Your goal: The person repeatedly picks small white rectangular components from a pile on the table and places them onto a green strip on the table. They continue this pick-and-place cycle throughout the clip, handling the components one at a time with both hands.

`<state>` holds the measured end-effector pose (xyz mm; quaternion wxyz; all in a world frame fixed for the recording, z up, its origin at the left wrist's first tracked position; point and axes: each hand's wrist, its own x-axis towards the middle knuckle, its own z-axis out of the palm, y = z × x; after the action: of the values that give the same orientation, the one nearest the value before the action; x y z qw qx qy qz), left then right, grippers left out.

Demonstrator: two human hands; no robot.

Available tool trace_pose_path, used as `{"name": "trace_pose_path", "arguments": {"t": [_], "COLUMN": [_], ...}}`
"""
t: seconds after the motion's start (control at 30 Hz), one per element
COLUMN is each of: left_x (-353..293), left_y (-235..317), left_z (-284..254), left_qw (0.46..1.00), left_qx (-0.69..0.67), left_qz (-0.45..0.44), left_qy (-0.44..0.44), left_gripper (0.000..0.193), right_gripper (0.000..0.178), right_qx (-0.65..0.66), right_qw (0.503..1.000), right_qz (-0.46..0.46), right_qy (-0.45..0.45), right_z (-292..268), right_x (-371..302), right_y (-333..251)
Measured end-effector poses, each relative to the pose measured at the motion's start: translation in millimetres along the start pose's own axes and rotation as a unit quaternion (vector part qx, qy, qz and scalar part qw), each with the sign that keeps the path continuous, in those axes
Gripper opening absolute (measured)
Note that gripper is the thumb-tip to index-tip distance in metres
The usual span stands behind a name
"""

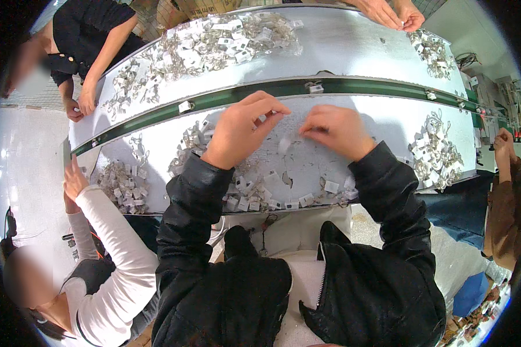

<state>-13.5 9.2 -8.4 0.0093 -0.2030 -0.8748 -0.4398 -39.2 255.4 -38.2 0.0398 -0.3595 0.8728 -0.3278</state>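
Note:
My left hand (246, 128) is over the middle of the near table half, its thumb and forefinger closed together at the tips. Whatever they pinch is too small to make out. Facing it, a short gap away, is my right hand (338, 132), blurred, with its fingers curled and drawn together; anything in them is hidden. A smeared whitish shape (284, 144) shows below and between the two hands. Small white box-shaped pieces with thin clear cords lie in a pile (255, 194) along the near edge, partly under my left forearm.
A green conveyor channel (237, 94) crosses the table, carrying a few white pieces (315, 88). More piles lie at the left (123, 188), right (437, 153) and far side (226, 40). Co-workers' hands are at the table's left end (75, 179), far left (87, 99) and far right (393, 14).

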Motion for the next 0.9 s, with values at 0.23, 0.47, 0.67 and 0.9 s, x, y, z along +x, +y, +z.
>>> {"name": "trace_pose_path", "arguments": {"t": [0.23, 0.47, 0.67, 0.9], "left_x": [-4, -5, -2, -5], "left_y": [-10, -8, -1, -5], "left_z": [17, 20, 17, 19], "left_qw": [0.996, 0.986, 0.993, 0.982], "left_qx": [0.004, 0.139, 0.112, 0.166], "left_qz": [-0.048, 0.090, 0.004, 0.082], "left_qy": [-0.074, 0.020, 0.036, -0.036], "left_gripper": [0.019, 0.025, 0.022, 0.025], "right_gripper": [0.011, 0.013, 0.008, 0.015], "right_qx": [0.161, 0.193, 0.088, 0.014], "right_qw": [0.979, 0.966, 0.991, 0.999], "right_qz": [0.109, 0.157, -0.087, 0.008], "right_qy": [0.058, 0.066, 0.041, 0.051], "right_z": [0, -5, -1, 13], "right_x": [4, 6, 10, 5], "right_y": [12, 10, 11, 3]}}
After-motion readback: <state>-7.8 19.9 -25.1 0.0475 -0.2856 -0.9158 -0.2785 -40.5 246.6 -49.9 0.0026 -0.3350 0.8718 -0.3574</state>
